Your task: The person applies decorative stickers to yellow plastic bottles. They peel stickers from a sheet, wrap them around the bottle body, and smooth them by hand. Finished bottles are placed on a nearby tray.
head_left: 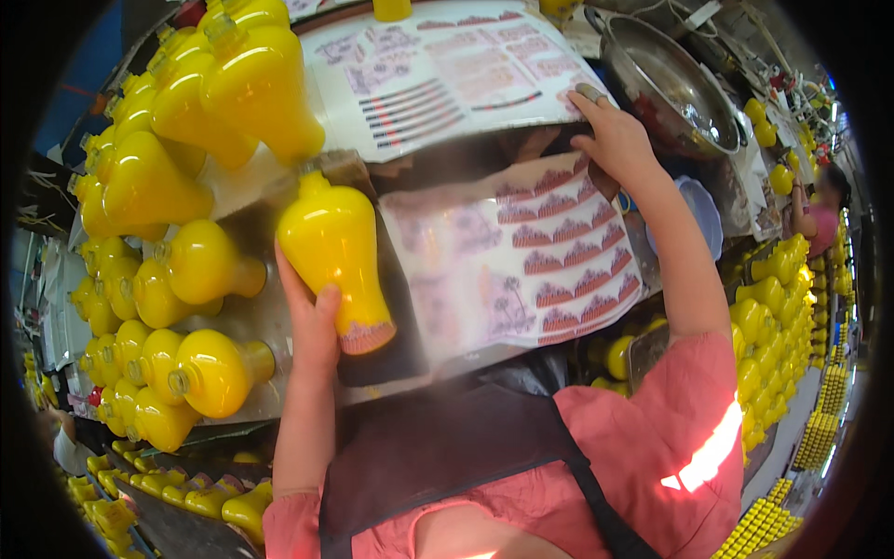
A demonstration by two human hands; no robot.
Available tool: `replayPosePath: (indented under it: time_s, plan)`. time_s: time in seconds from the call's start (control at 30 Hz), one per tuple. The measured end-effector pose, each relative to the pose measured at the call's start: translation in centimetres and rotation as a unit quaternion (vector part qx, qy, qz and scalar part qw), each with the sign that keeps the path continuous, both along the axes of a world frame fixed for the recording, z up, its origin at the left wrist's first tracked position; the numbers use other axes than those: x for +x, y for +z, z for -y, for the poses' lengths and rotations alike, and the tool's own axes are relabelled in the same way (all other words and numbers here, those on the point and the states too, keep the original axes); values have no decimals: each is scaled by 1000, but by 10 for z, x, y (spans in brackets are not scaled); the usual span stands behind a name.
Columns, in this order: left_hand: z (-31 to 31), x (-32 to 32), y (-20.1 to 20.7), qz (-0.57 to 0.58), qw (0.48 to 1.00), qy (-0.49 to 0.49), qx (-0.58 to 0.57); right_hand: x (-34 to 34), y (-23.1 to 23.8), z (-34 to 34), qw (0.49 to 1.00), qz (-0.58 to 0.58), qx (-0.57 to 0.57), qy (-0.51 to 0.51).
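My left hand (pixel 315 321) is wrapped round a glossy yellow vase (pixel 335 233), its narrow neck pointing away from me. A purplish patterned band runs around the vase's end nearest me. At the upper right, my right hand (pixel 615 135) has its fingers stretched onto the right edge of a white board (pixel 349 112) with printed decals. Its thumb is spread from the fingers, and a grey band circles one finger. Between my hands lies a sheet of purple and red decals (pixel 456 326), partly blurred. Black and red strips (pixel 410 112) lie in rows on the board.
Several yellow vases (pixel 209 265) lie stacked on the left. A wide metal pan (pixel 666 79) stands at the upper right, with a pale plastic basin (pixel 689 219) below it. More yellow vases (pixel 764 317) fill the right side, where another person (pixel 824 214) is visible.
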State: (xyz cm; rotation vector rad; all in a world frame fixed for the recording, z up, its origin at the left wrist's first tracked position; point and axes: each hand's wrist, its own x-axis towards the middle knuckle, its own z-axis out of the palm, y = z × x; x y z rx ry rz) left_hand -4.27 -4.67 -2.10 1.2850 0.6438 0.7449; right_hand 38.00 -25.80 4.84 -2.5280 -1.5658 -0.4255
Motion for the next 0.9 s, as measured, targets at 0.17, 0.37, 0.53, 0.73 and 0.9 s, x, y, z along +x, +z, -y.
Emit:
replayPosePath:
  time_s: [0.17,0.37,0.53,0.73,0.9]
  plan:
    - [4,2,4,28,999,-2,-30,12,-8,2,994,73,76,20]
    - [4,2,15,78,996,-13,-45,34,-2,8,991,-23,119,51]
    - [5,4,28,17,995,80,58,24,14,-2,983,-123,136,-22]
    - [18,22,76,-3,898,128,420,-58,57,1,771,-577,269,-28]
    - [40,71,112,32,790,100,604,-146,95,-9,708,-673,210,31]
